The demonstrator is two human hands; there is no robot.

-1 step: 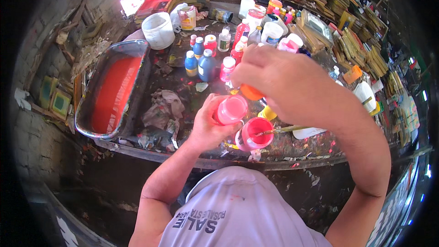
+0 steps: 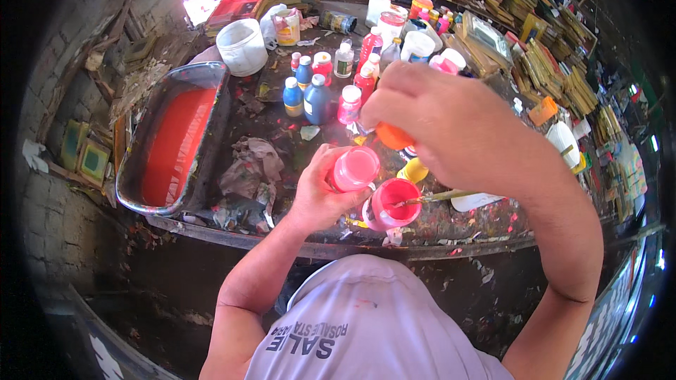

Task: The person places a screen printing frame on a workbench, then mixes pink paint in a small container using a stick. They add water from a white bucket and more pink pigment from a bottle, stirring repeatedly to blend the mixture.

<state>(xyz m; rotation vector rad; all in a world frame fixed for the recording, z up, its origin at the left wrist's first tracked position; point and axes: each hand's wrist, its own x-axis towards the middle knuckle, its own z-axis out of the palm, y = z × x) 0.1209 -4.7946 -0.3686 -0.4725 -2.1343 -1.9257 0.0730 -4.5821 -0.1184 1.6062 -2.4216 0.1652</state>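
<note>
left hand point(image 2: 318, 195): 1 jar point(image 2: 356, 167) | beside: 1 pot point(image 2: 384, 220) | 3 blue bottles point(image 2: 318, 102)

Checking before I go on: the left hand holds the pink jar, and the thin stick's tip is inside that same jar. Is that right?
Not quite: the head view shows the stick's tip inside the open red-pink container beside it. The left hand does hold the pink jar.
</note>
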